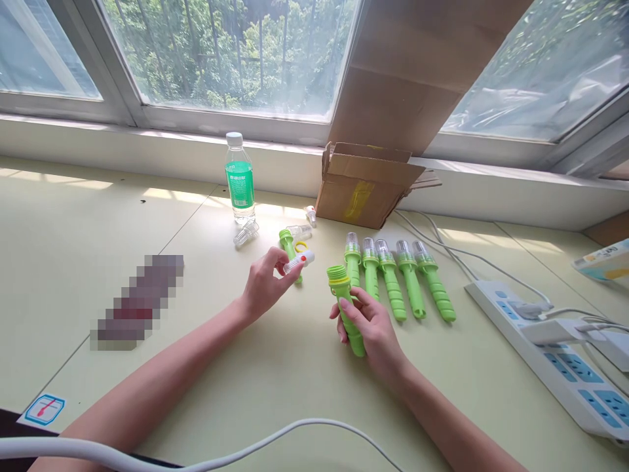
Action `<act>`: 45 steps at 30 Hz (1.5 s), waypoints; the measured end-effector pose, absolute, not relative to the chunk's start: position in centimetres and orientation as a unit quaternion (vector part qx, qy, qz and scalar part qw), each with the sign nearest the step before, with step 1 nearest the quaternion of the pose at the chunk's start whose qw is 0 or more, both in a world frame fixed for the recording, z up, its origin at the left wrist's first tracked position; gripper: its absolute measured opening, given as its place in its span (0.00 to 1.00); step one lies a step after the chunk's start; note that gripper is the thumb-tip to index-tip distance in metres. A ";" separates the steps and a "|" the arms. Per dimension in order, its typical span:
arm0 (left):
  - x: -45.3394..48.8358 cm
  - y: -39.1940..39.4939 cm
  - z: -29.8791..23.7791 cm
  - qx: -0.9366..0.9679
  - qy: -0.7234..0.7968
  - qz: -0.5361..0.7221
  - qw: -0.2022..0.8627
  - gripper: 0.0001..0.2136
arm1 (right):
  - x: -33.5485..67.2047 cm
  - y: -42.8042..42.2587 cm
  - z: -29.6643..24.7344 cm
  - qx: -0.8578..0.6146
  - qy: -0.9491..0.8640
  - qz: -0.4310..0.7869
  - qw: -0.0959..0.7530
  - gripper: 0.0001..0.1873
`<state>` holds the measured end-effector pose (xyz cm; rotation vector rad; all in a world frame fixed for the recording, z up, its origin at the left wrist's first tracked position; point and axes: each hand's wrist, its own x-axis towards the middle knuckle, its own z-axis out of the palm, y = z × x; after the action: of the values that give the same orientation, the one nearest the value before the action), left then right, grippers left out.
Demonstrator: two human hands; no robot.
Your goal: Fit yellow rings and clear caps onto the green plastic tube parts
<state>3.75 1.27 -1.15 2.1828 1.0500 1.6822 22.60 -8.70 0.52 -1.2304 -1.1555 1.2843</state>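
Between the thumb and fingers of my left hand [266, 283] is a small white light insert [301, 260] with a clear ribbed end and a red dot. My right hand [371, 321] is wrapped round a green ribbed handle [348, 314], tilted, its open threaded neck up with a yellow ring round it. Behind the left hand lies another green handle [286, 240], partly hidden, beside a loose yellow ring [301, 247]. Clear caps [246, 233] [299, 231] and another white insert [310, 215] lie farther back. Several green lights with clear caps [392, 282] lie in a row right of the hands.
A water bottle [240, 183] and an open cardboard box [368, 187] stand by the window. At the right are a white power strip [545, 360] with plugs and cables, and a packet [602, 261]. A white cable [304, 423] crosses the front. A blurred-out object [140, 301] lies left.
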 end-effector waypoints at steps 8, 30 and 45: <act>3.7 0.9 -0.6 0.710 0.359 0.573 0.197 0.04 | 22.5 -8.5 0.0 -0.538 -0.516 0.457 0.485 0.15; 3.8 0.5 -0.2 0.707 0.360 0.581 0.182 0.13 | 22.6 -8.7 -0.9 -0.564 -0.672 0.275 0.394 0.15; 4.2 0.1 -0.6 0.767 0.324 0.534 0.148 0.10 | 22.6 -9.0 -0.9 -0.543 -0.712 0.231 0.379 0.15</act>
<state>4.20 0.10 -0.60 2.2059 0.9322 1.5365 22.56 -8.95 -0.92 -1.3882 -1.8196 0.5901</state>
